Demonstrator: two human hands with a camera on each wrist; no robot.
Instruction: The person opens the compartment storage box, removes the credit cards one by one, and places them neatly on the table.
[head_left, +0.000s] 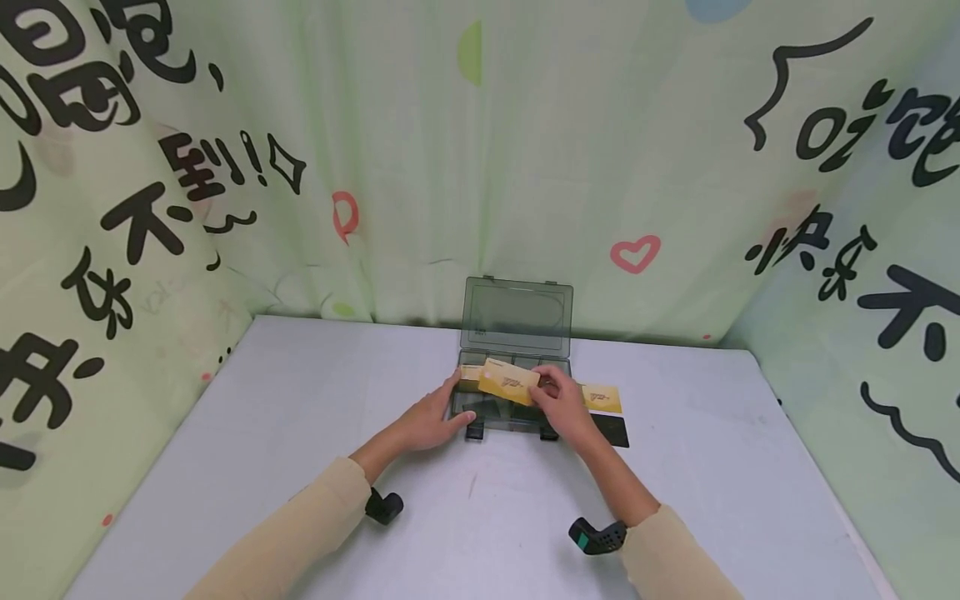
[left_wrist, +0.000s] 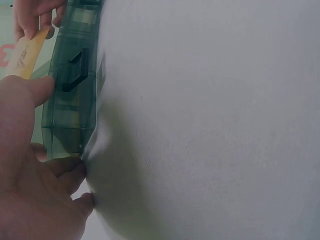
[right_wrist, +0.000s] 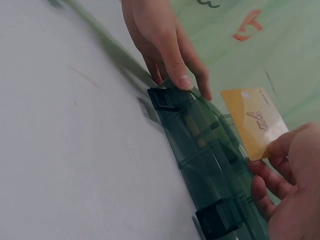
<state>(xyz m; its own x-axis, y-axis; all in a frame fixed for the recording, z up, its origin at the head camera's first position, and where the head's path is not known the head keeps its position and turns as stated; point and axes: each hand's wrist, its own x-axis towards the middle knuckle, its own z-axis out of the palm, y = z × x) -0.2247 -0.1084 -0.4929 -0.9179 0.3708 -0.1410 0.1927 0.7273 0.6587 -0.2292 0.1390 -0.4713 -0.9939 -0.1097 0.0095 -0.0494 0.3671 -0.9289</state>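
A yellow card [head_left: 508, 382] with printing on it is pinched at its right end between the thumb and fingers of my right hand [head_left: 562, 404]. It is held tilted above an open, see-through grey-green divided box [head_left: 502, 410]. My left hand [head_left: 431, 421] grips the box at its left front corner, thumb at the front edge and fingers along the left side. Another yellow card piece [head_left: 470, 372] shows at the box's left, partly behind the held card. In the right wrist view the card [right_wrist: 255, 122] faces the camera, over the box's compartments.
Right of the box lie a yellow card [head_left: 602, 398] and a black flat piece [head_left: 613, 430], both partly hidden by my right hand. The raised lid [head_left: 517, 312] leans near the curtain [head_left: 420, 167] behind the white table [head_left: 315, 375]. Two dark latches [head_left: 475, 431] hang at the box's front.
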